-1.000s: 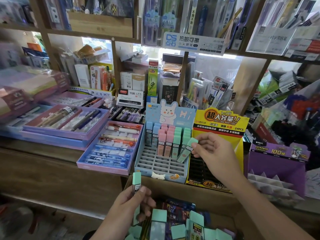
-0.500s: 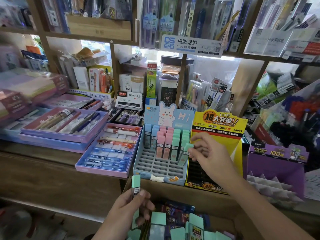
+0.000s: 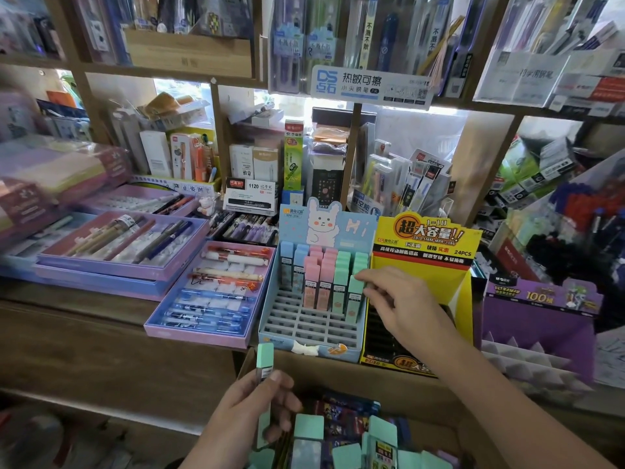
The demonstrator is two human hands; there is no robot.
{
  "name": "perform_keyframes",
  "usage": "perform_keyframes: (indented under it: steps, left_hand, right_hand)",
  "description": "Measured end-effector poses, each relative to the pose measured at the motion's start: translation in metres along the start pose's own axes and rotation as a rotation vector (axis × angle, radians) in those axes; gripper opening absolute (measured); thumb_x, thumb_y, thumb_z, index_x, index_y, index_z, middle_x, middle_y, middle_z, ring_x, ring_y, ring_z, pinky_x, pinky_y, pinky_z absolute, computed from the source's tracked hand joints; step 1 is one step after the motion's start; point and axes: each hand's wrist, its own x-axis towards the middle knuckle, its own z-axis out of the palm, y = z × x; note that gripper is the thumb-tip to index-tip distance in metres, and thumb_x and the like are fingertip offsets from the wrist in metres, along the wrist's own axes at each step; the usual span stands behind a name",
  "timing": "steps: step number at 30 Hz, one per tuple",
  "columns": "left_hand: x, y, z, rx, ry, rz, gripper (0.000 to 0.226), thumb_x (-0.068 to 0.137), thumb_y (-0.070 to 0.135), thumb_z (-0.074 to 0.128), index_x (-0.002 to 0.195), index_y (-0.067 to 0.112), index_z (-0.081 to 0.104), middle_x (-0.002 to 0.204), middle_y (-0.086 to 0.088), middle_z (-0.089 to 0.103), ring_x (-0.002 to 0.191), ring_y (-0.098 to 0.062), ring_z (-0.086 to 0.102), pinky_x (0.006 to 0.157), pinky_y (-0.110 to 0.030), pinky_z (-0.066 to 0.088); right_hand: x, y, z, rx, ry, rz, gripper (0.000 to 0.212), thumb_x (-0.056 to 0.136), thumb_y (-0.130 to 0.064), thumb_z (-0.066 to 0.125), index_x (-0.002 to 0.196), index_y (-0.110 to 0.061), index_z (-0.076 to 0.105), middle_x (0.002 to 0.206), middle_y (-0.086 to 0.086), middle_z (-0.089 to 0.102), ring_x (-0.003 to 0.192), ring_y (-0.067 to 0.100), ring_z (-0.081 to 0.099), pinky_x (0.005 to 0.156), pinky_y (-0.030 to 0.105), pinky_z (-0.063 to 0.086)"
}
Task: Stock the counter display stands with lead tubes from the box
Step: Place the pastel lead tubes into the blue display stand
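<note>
A wooden shop counter stands before crowded stationery shelves. Near its left edge lie stacked purple trays of pens. Beside them, at the front edge, is a blue and pink pen tray.

Below the front edge, the person's left hand grips a mint-green lead tube, fingers curled round its lower half and the thumb pressed on its label. The tube stands upright, its cap level with the counter's front edge. Under this hand an open cardboard box holds more green-capped tubes.

At the middle of the front edge sits a blue display stand with a white rabbit on its back card. Blue, pink and green tubes fill its rear slots, and the front rows of the grid show bare slots. The right hand reaches in from the right and pinches the cap of a second green tube with its fingertips. That tube stands in the stand's right-hand column, in front of the other green ones.

Touching the blue stand's right side is a yellow display stand. Further right, a purple display stand shows zigzag dividers.
</note>
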Motion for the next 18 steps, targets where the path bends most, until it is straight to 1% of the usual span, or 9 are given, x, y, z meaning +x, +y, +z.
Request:
perform_keyframes:
  steps: [3, 5, 7, 9, 11, 12, 14, 15, 18]
  left_hand:
    - [0.002, 0.000, -0.002, -0.038, -0.023, -0.026, 0.042, 0.086, 0.031, 0.061, 0.105, -0.007, 0.065, 0.082, -0.026, 0.067, 0.058, -0.029, 0.060, 0.047, -0.029, 0.039]
    - [0.005, -0.002, -0.003, -0.063, -0.015, -0.045, 0.042, 0.091, 0.033, 0.057, 0.104, -0.007, 0.064, 0.081, -0.028, 0.066, 0.055, -0.029, 0.059, 0.046, -0.028, 0.038]
    - [0.011, -0.003, -0.002, -0.078, 0.019, -0.087, 0.042, 0.099, 0.032, 0.048, 0.104, -0.008, 0.062, 0.076, -0.029, 0.066, 0.049, -0.029, 0.057, 0.041, -0.026, 0.037]
    - [0.014, -0.003, -0.002, -0.109, 0.041, -0.112, 0.041, 0.106, 0.028, 0.039, 0.104, -0.008, 0.058, 0.070, -0.030, 0.065, 0.043, -0.029, 0.055, 0.036, -0.024, 0.036]
    - [0.013, -0.001, -0.001, -0.135, 0.048, -0.091, 0.038, 0.108, 0.027, 0.035, 0.105, -0.006, 0.054, 0.069, -0.032, 0.064, 0.040, -0.029, 0.054, 0.035, -0.022, 0.036]
    - [0.012, -0.001, -0.001, -0.143, 0.052, -0.072, 0.037, 0.108, 0.028, 0.034, 0.106, -0.004, 0.052, 0.070, -0.033, 0.064, 0.040, -0.029, 0.054, 0.035, -0.022, 0.035]
    - [0.010, -0.001, -0.001, -0.156, 0.054, -0.039, 0.036, 0.108, 0.031, 0.035, 0.107, -0.001, 0.050, 0.072, -0.034, 0.064, 0.042, -0.030, 0.055, 0.037, -0.023, 0.036]
    - [0.009, 0.000, -0.002, -0.157, 0.057, -0.024, 0.037, 0.106, 0.034, 0.038, 0.108, -0.001, 0.051, 0.075, -0.035, 0.065, 0.045, -0.031, 0.056, 0.039, -0.025, 0.036]
    - [0.002, 0.001, -0.003, -0.134, 0.076, 0.065, 0.041, 0.094, 0.040, 0.054, 0.106, 0.002, 0.064, 0.086, -0.034, 0.067, 0.058, -0.035, 0.061, 0.045, -0.032, 0.042]
  right_hand:
    - [-0.003, 0.001, 0.000, 0.008, -0.009, 0.037, 0.030, 0.101, -0.009, 0.062, 0.129, -0.017, 0.070, 0.106, -0.007, 0.067, 0.090, 0.004, 0.059, 0.083, 0.025, 0.055]
    - [-0.006, 0.000, -0.001, 0.045, -0.021, 0.078, 0.034, 0.100, -0.009, 0.063, 0.132, -0.019, 0.068, 0.102, -0.008, 0.065, 0.089, 0.003, 0.060, 0.081, 0.021, 0.054]
    - [-0.014, -0.003, -0.002, 0.152, 0.006, 0.138, 0.039, 0.098, -0.007, 0.065, 0.134, -0.021, 0.064, 0.097, -0.010, 0.065, 0.088, 0.005, 0.063, 0.077, 0.018, 0.054]
    - [-0.027, -0.007, -0.005, 0.280, 0.066, 0.188, 0.039, 0.097, -0.005, 0.067, 0.129, -0.027, 0.064, 0.091, -0.009, 0.067, 0.084, 0.009, 0.066, 0.075, 0.024, 0.057]
    - [-0.044, -0.012, -0.007, 0.372, 0.097, 0.239, 0.033, 0.096, -0.007, 0.068, 0.117, -0.034, 0.067, 0.088, -0.010, 0.069, 0.082, 0.013, 0.069, 0.074, 0.033, 0.060]
    - [-0.054, -0.014, -0.008, 0.389, 0.089, 0.265, 0.032, 0.096, -0.009, 0.068, 0.111, -0.037, 0.068, 0.089, -0.012, 0.070, 0.082, 0.012, 0.070, 0.073, 0.035, 0.061]
    - [-0.075, -0.015, -0.008, 0.385, 0.031, 0.314, 0.033, 0.095, -0.011, 0.070, 0.104, -0.042, 0.069, 0.091, -0.014, 0.072, 0.081, 0.009, 0.072, 0.073, 0.035, 0.061]
    - [-0.085, -0.015, -0.009, 0.388, -0.018, 0.345, 0.033, 0.095, -0.011, 0.071, 0.101, -0.043, 0.071, 0.090, -0.012, 0.073, 0.079, 0.009, 0.072, 0.073, 0.035, 0.062]
    - [-0.112, -0.012, -0.012, 0.436, -0.226, 0.470, 0.035, 0.094, -0.013, 0.071, 0.097, -0.048, 0.070, 0.091, -0.005, 0.074, 0.079, 0.011, 0.073, 0.074, 0.032, 0.062]
